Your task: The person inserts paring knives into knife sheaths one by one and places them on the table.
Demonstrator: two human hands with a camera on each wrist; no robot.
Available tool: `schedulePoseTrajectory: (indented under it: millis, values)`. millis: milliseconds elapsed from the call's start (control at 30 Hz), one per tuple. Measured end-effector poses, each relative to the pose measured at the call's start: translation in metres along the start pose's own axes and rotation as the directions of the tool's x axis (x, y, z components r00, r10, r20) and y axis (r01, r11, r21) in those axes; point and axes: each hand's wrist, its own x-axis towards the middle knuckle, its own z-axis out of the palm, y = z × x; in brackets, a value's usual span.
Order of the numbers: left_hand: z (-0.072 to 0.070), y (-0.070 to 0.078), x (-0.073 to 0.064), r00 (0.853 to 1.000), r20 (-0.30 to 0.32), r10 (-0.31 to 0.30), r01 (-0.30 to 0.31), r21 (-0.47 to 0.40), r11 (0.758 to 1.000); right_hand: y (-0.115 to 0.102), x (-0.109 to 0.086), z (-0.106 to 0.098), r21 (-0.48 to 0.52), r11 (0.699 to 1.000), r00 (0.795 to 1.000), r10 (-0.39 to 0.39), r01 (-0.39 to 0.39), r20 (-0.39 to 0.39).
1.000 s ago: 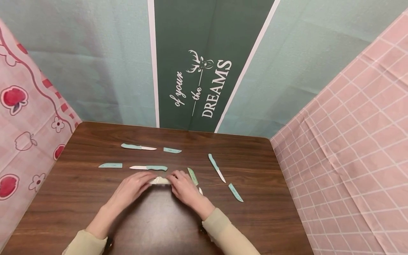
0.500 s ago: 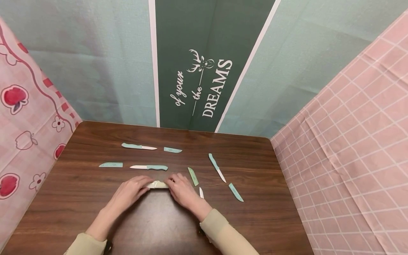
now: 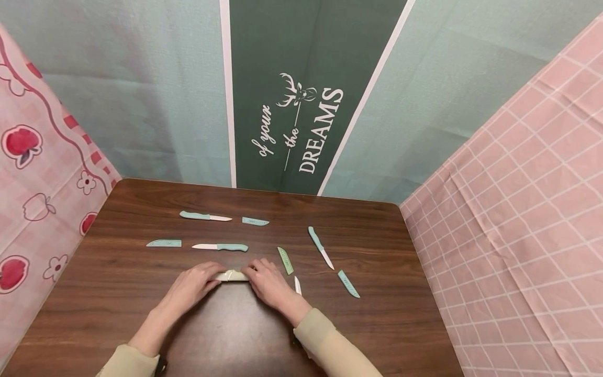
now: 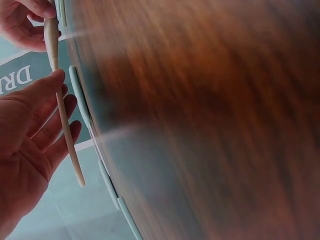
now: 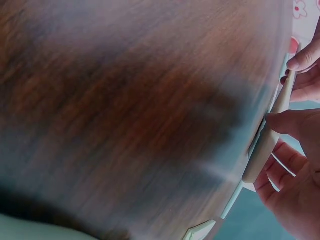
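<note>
A cream paring knife in its cream sheath lies level between both hands, above the front-middle part of the brown table. The left hand pinches the slim sheathed end between thumb and fingers, as the left wrist view shows with the sheath. At the other end the right hand grips the thicker handle, thumb on one side and fingers on the other. No bare blade shows on this knife. Beyond the hands lies a blue-handled knife with a white blade. A green sheath lies near the right hand.
Another white blade shows beside the right wrist, its handle hidden. Farther back are a blue-handled knife and blue sheath. A third blue-handled knife and sheath lie right. One blue sheath lies left.
Both hands have shifted slightly toward the body with the sheathed knife still between them. More of the white blade near the right wrist has come into view.
</note>
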Motion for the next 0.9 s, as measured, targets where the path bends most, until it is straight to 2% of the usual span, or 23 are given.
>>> schedulePoseTrajectory:
  millis: [900]
  values:
    - [0.0047,-0.0041,0.0013,0.996,0.075,-0.051,0.051,-0.001,0.999,0.0000,0.0035,0.0078,-0.018,1.000,1.000,0.006,-0.005,0.030]
